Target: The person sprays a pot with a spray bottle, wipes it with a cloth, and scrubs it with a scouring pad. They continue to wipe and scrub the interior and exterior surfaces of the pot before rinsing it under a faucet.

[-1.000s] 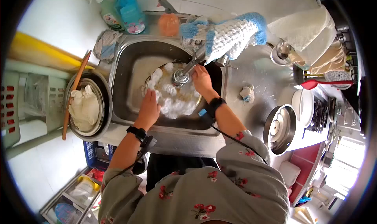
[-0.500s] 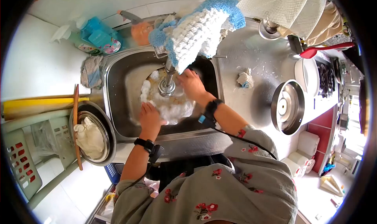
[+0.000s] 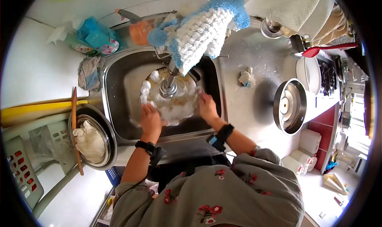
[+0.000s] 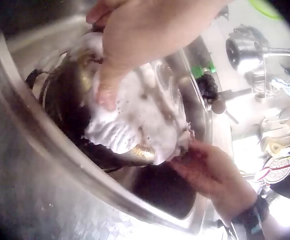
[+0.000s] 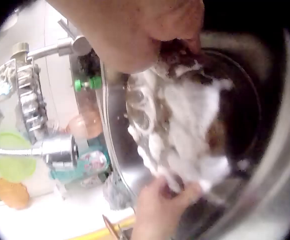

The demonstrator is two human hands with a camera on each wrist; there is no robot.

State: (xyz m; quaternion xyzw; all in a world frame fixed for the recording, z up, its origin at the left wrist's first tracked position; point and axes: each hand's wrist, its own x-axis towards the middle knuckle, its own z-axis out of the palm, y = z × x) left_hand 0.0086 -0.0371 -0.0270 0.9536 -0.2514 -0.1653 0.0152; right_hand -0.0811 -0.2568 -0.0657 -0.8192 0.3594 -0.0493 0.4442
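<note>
A round metal pan [image 3: 183, 84] lies in the sink [image 3: 123, 88], its brown-stained upper face thick with white foam [image 4: 140, 115]. At its near-left edge my left hand [image 3: 151, 121] holds the rim, the thumb lying on the suds in the left wrist view. My right hand [image 3: 209, 107] is at the right edge, fingers bent in against the foamy side in the right wrist view; whether they grip the rim or a scrubber, I cannot tell. The tap head [image 3: 168, 88] hangs over the pan, hiding part of it.
A blue-and-white cloth [image 3: 199, 32] drapes over the tap. Left of the sink, a wooden stick [image 3: 75, 127] lies across a bowl [image 3: 111, 135] holding a white cloth [image 3: 89, 141]. On the right counter are a crumpled rag [image 3: 246, 78] and a steel pan [image 3: 292, 123]. Bottles [image 3: 97, 36] stand behind.
My right hand has moved from beside the tap, at the pan's far right, down to its right edge. The left hand stays at the left edge. The head view has shifted.
</note>
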